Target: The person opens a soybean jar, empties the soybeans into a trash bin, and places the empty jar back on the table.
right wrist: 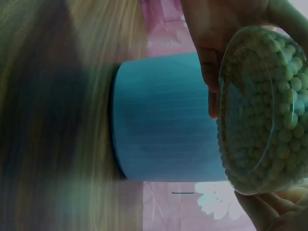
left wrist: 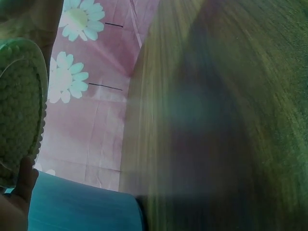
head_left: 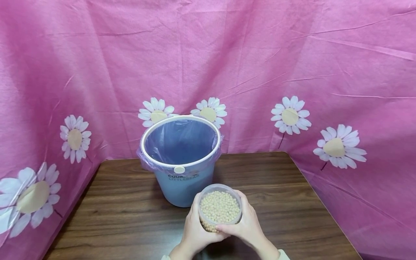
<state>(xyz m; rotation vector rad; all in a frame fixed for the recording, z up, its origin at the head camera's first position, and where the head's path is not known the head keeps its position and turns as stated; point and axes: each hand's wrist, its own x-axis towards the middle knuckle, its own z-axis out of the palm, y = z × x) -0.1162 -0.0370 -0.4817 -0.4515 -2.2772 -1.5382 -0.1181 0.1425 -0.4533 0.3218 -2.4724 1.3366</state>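
Clear plastic, packed to the brim with pale round beans: that is the tub [head_left: 220, 208], and it sits low over the near part of the wooden table [head_left: 292, 202], just in front of the blue bucket [head_left: 183, 187]. Both hands are on it. The left hand [head_left: 195, 231] wraps the tub's left wall with curled fingers, and the right hand [head_left: 248, 225] closes round the right wall, a finger running along the near rim. The hands sit close together, clamped on the tub from either side. From the right wrist view the tub [right wrist: 262, 110] shows its bean-filled side, with the bucket's blue wall [right wrist: 163, 118] right behind it. The left wrist view is blurred, catching only a slice of the tub [left wrist: 19, 110] and the table.

Progress, by my reading: early. The tub looks full and level, nothing tipped. The bucket's mouth [head_left: 180, 139], lined with a thin purple bag, shows no beans inside as far as the head view reaches. So the grip looks settled, while any lifting and emptying appears not yet done. Whether the tub's base touches the table I cannot tell. All round hangs pink cloth [head_left: 341, 72] printed with white daisies.
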